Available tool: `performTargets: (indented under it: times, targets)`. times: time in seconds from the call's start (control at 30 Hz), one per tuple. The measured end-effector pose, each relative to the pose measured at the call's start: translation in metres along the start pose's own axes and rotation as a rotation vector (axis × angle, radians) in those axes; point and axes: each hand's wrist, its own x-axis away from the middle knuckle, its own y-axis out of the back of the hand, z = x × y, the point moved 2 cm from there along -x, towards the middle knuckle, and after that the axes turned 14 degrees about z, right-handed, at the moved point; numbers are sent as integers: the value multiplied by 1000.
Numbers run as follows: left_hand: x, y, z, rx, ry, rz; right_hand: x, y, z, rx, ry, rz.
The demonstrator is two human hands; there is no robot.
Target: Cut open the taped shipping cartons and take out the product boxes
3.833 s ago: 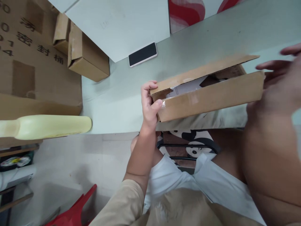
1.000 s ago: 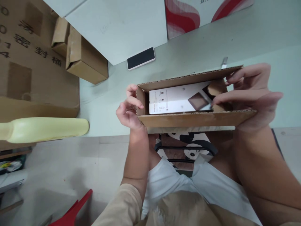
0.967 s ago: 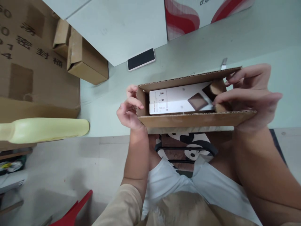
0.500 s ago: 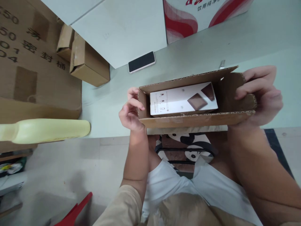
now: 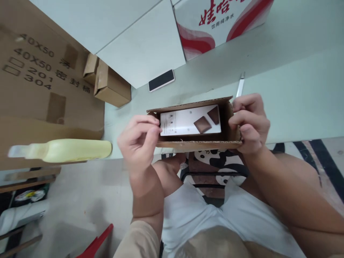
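An open cardboard box [image 5: 199, 144] stands near the table's front edge, its long opening facing up. Inside lies a white printed box [image 5: 185, 122] with brown square pictures, and a gap shows at its right end. My left hand [image 5: 141, 139] is closed at the cardboard box's left end, thumb and fingers pinched on the edge there. At the other end, my right hand [image 5: 252, 123] has its fingers curled over the end wall and grips it. Just behind that hand lies a slim silver-white tool [image 5: 241, 85], partly hidden.
A phone [image 5: 161, 80] lies on the table [image 5: 295, 93] before a white box [image 5: 150, 46]. A red-and-white carton [image 5: 223, 30] is at the back. To the left are small brown boxes [image 5: 114, 86], a large carton [image 5: 48, 107] and a pale yellow bottle [image 5: 77, 150].
The cardboard box's right end has shifted left, with my right hand on it. My left hand has moved left and its fingers now pinch at the box's left edge. The view has shifted too.
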Motion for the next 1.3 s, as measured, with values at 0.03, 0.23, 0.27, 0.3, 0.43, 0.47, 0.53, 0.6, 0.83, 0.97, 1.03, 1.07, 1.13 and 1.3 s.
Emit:
performTargets:
  times: [0.03, 0.23, 0.27, 0.3, 0.43, 0.47, 0.53, 0.6, 0.83, 0.97, 1.03, 1.07, 1.13, 1.3]
  targets:
    - [-7, -1, -5, -62, 32, 110, 0, 0, 0, -10, 7, 2]
    - [-55, -14, -26, -362, 211, 926, -1, -1, -2, -50, -37, -2]
    - [-61, -17, -27, -413, 225, 1023, -1, -1, -1, -48, -64, 5]
    - [-65, -20, -28, -462, 234, 1100, -1, 0, -1, -43, -91, 15]
    - [-71, -34, -25, -580, 215, 1268, 2, 3, -2, -13, -137, 41]
    - [-71, -37, -24, -595, 207, 1279, 2, 4, -3, -1, -134, 44]
    - [-69, -41, -21, -625, 196, 1285, 3, 4, -5, 18, -137, 49]
    - [-68, -43, -18, -667, 174, 1296, 4, 2, -7, 30, -155, 58]
    - [-63, -46, -13, -800, 89, 1298, 6, -1, -8, 26, -209, 41]
    - [-62, -50, -12, -802, 141, 1282, 8, 1, -8, 35, -194, 71]
    - [-64, -50, -12, -760, 171, 1272, 8, 2, -8, 25, -182, 68]
    - [-65, -50, -13, -730, 172, 1261, 8, 3, -8, 14, -174, 52]
    - [-71, -45, -17, -666, 145, 1225, 8, 5, -8, 0, -161, 8]
    - [-91, -24, -38, -659, 48, 1198, 6, 4, -5, 54, -110, -20]
